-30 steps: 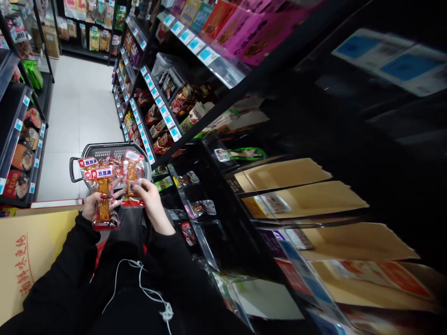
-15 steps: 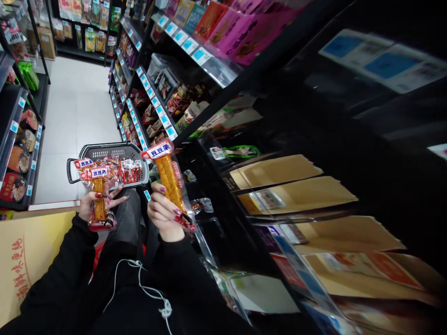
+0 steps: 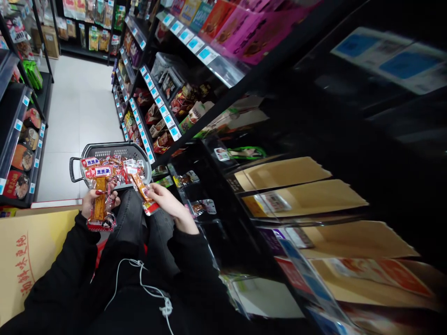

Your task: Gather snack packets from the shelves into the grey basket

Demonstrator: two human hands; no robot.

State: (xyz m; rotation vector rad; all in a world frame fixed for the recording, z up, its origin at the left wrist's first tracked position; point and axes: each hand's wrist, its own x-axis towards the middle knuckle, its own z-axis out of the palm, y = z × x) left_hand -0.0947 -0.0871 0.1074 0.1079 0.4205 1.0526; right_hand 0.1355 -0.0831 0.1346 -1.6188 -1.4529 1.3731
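In my left hand (image 3: 90,203) are snack packs of orange-brown strips in clear wrappers with red-and-white tops; the front snack pack (image 3: 100,197) stands upright, overlapping another behind it. My right hand (image 3: 163,199) is closed on a similar snack pack (image 3: 140,186), tilted and turned partly edge-on. That pack is just in front of the grey shopping basket (image 3: 145,156); whether it touches the basket I cannot tell. Inside the basket lie several red-and-white snack packets (image 3: 117,162). My left fingers are curled, partly hidden by the packs.
Black shelves with price tags (image 3: 195,44) rise on the right, holding brown paper bags (image 3: 303,197) and pink packs (image 3: 240,30). A yellow cardboard box (image 3: 35,256) stands at lower left. Shelves with round tubs (image 3: 23,158) line the left, beside a pale tiled floor (image 3: 80,102).
My right hand has lowered its snack pack and swung it left, towards the basket, turning it edge-on. The fingers of my left hand, spread before, have curled in around its packs.
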